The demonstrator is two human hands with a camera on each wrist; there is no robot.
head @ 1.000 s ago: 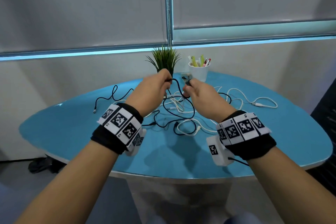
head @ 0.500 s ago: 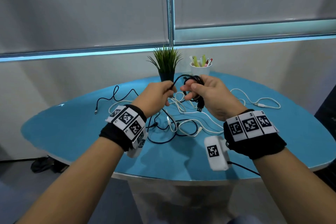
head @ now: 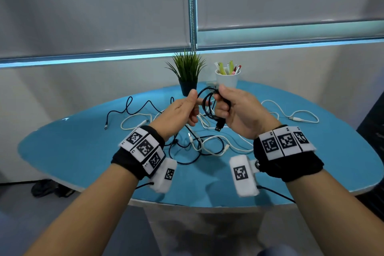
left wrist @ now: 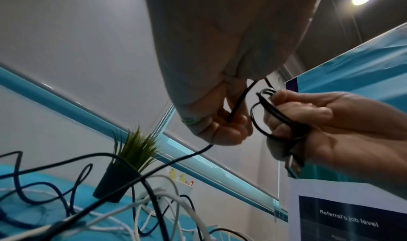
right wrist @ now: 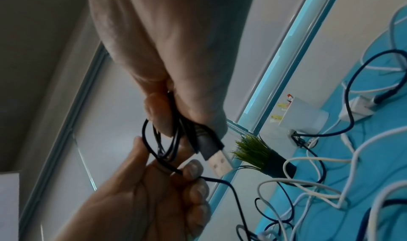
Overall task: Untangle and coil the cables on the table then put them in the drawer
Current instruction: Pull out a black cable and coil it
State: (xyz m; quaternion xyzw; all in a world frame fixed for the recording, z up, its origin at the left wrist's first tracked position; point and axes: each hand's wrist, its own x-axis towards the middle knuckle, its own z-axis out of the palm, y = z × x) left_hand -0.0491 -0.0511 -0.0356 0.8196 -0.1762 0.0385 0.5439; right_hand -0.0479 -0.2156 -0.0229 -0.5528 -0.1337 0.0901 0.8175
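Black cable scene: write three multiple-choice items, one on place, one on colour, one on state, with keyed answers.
1. Where is the plant?
A. left of the cup
B. right of the cup
C. inside the cup

2. What colour is the table?
A. white
B. blue
C. black

3. What holds the coil?
A. left hand
B. right hand
C. nothing, it lies flat

Answers: A, the plant stands left of the cup; B, the tabletop is blue; B, right fingers are curled round the loops while the left hand pinches the loose strand.

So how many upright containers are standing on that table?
2. A black plant pot at the far edge, and a white pen cup just right of it. The left hand and right hand could hide a small one.
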